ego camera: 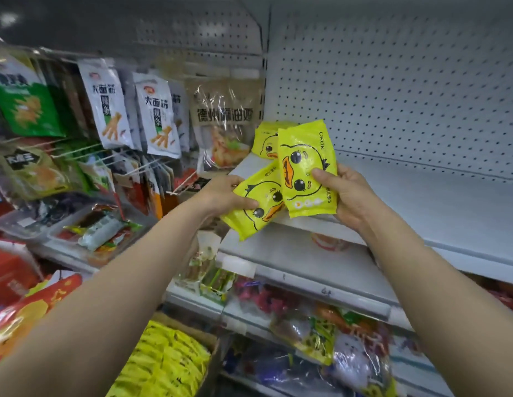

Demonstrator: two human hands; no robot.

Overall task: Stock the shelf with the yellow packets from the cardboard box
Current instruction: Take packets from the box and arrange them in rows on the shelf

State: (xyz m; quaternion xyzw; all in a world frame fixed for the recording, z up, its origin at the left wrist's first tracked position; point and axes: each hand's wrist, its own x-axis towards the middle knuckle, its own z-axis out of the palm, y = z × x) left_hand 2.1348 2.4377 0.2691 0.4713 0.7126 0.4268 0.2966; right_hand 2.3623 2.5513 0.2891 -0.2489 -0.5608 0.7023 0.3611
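My left hand (225,194) grips a yellow duck-print packet (256,207), tilted, just in front of the white shelf (421,202). My right hand (345,196) holds a second yellow packet (305,170) upright, overlapping the first. Behind them a third yellow packet (265,141) stands on the shelf at its left end against the pegboard wall. Down below, the cardboard box (166,362) is full of several yellow packets.
Snack bags hang on hooks at the left (152,113). A clear bag of food (223,121) stands beside the shelf's left end. Lower shelves (307,285) carry mixed packets. The white shelf stretches bare to the right, backed by pegboard (393,81).
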